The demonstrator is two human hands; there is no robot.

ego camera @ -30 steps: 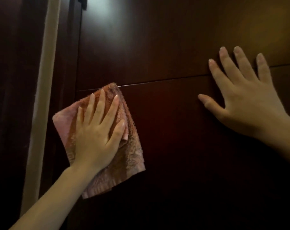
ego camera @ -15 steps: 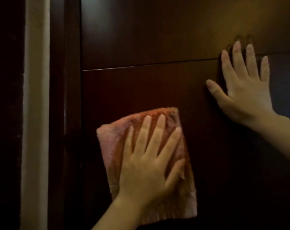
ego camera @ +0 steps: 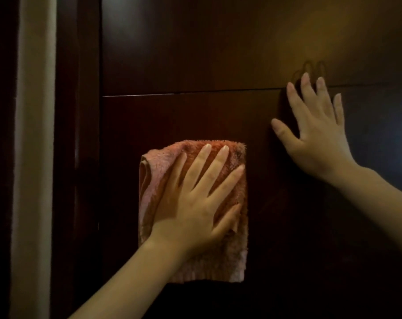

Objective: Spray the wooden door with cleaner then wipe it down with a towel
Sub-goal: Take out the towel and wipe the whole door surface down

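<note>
Both hands are flat on the wooden door (ego camera: pixel 195 54) with fingers spread. Your left hand (ego camera: pixel 190 203) presses the folded pink towel (ego camera: pixel 218 261) onto the lower panel, a bit under the horizontal groove (ego camera: pixel 172 94). Your right hand (ego camera: pixel 317 139) braces bare on the wood off to the side, gripping nothing. Tip: push through the whole palm so the towel doesn't bunch, overlap your strokes, run along the groove too, and wipe where that right hand sits, since it'll probably leave prints.
</note>
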